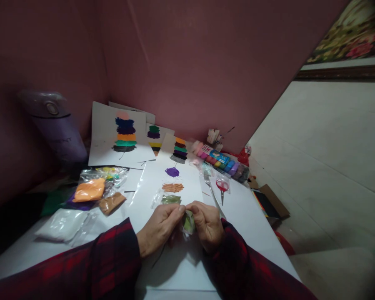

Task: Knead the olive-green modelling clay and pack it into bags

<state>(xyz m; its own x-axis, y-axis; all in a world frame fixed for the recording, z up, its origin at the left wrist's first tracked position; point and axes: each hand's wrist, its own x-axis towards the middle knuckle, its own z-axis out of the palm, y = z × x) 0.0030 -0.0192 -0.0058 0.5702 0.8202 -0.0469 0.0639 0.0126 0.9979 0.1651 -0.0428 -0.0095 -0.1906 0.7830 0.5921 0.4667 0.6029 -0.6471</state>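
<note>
Between my two hands is a small clear plastic bag (189, 224) with olive-green clay inside. Finger and thumb of my left hand (162, 227) pinch its upper left edge, while my right hand (208, 223) grips the right side. Just beyond them, a flat patch of green clay (171, 199) lies on a white sheet (192, 183), with crinkled clear plastic beside it. Above that patch on the sheet are an orange-brown ridged patch (172, 188) and a purple one (172, 171). A thin dark strand (158, 256) shows below my left hand.
Bagged orange clay (89, 190), brown clay (112, 203) and white clay (61, 225) lie to the left. A fork (207, 179), red-handled scissors (222, 187) and a multicoloured clay pack (221, 160) lie right. A purple bottle (58, 129) and striped sheets (103, 133) stand behind.
</note>
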